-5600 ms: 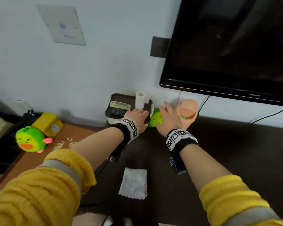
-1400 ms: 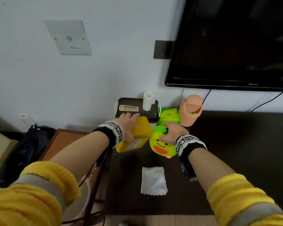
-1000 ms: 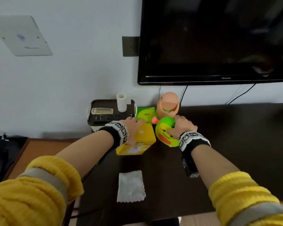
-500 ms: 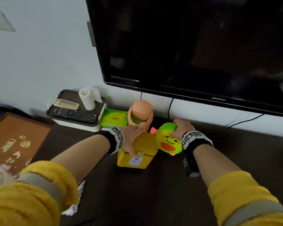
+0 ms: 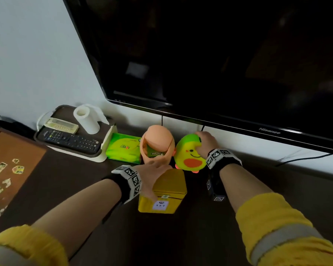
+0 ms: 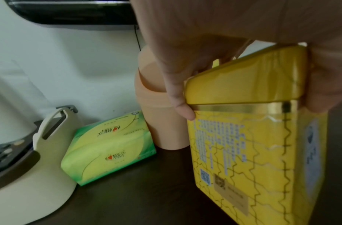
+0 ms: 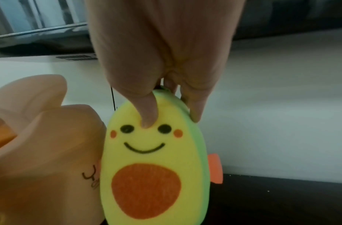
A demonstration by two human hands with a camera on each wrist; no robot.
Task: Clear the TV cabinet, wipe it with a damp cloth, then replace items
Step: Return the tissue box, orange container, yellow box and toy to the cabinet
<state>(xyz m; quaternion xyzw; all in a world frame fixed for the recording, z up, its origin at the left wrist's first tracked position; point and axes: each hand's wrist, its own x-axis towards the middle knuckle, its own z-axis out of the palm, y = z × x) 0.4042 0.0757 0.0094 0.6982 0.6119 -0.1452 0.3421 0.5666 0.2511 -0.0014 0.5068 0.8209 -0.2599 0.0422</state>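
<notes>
A yellow tin box sits on the dark TV cabinet, in front of a peach bin. My left hand grips its lid from above, thumb on one side and fingers on the other. An avocado toy stands upright by the wall, right of the peach bin. My right hand holds the toy's top, thumb on its face and fingers behind. The damp cloth is out of view.
A tray with two remotes and a paper roll stands at the back left. A green tissue pack lies between tray and bin. The TV hangs low overhead with cables behind. A brown side table lies left.
Both hands carried the tin and the avocado toy from the side table to the cabinet. The toy moved back to the wall beside the bin, and the tin came down in front of it.
</notes>
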